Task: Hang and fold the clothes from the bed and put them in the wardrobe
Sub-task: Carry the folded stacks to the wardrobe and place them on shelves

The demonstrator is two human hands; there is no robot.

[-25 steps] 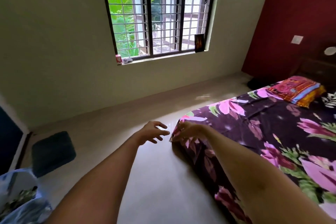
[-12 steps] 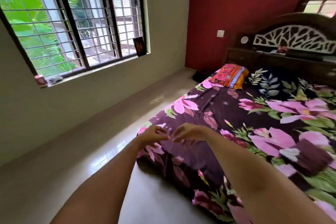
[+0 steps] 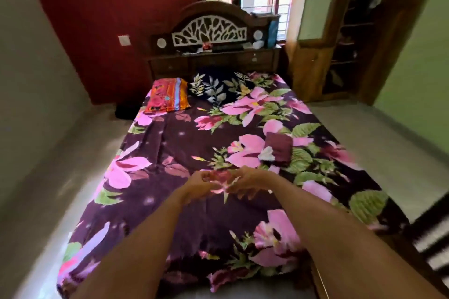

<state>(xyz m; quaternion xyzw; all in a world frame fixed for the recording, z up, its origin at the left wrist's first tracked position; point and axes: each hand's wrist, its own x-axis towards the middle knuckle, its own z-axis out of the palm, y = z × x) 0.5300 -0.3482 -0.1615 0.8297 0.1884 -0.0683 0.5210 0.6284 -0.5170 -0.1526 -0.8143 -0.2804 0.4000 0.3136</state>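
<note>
An orange patterned bundle (image 3: pixel 167 94), pillow or folded cloth, lies at the head-left corner of the bed (image 3: pixel 170 148). Over the foot end my left hand (image 3: pixel 198 184) and right hand (image 3: pixel 245 181) hover almost touching, fingers loosely curled and empty. A folded maroon garment (image 3: pixel 278 147) lies near the right edge. I should lift it flat with both palms, keeping its folds, and carry it to the open wardrobe (image 3: pixel 340 39).

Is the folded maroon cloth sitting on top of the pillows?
No, the maroon cloth lies mid-bed on the floral sheet, apart from the orange pillow and leaf-print pillow.
</note>
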